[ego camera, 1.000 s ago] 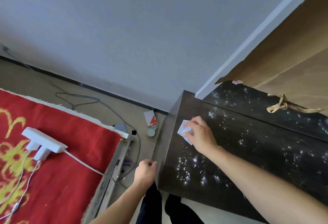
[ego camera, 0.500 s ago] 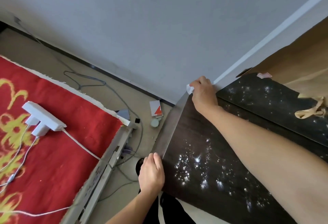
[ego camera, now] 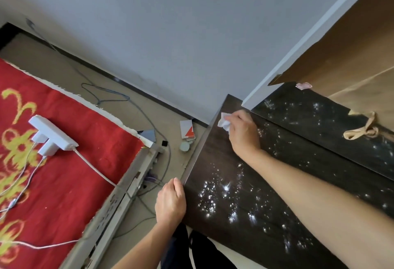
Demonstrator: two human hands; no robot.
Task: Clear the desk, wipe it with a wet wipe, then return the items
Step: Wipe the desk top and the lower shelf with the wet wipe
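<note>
Since half a second ago my right hand (ego camera: 243, 134), clenching the wipe (ego camera: 223, 122), pulls back from the corner; left hand (ego camera: 170, 201) grips the desk (ego camera: 245, 215) edge to steady it.

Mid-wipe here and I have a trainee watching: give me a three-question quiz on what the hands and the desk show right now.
1. True or false: the right hand holds the wet wipe near the far left corner of the desk.
2. What is the left hand doing? A) lifting the power strip B) gripping the desk's left edge C) holding the paper bag
3. Fill in: the white power strip lies on the ___ blanket.

Key: 1 true; 2 B; 3 red. The blanket is red with a yellow pattern, and the brown paper bag stands untouched at the back of the desk.
</note>
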